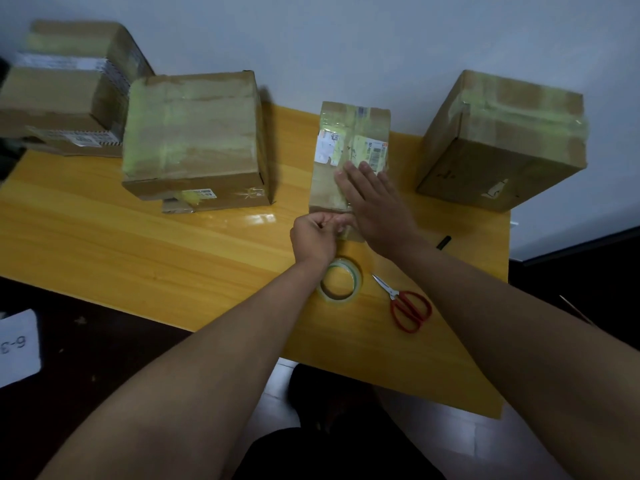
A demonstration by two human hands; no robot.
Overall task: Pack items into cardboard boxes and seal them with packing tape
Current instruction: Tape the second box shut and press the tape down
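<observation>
A small cardboard box (346,140) with white labels and clear tape on top stands in the middle of the yellow table (138,244). My right hand (375,206) lies flat on its top, fingers straight, pressing down. At the box's near edge my left hand (317,235) has its fingers curled, pinching what looks like the tape end against the box. Just behind my left wrist lies a roll of clear packing tape (341,284). Red-handled scissors (407,304) lie to the right of the roll.
A large taped box (194,136) stands left of the small one, another (502,140) to its right at the table's edge. More boxes (65,88) are stacked at far left. A black pen (443,242) lies by my right forearm. A white sheet (17,344) lies lower left.
</observation>
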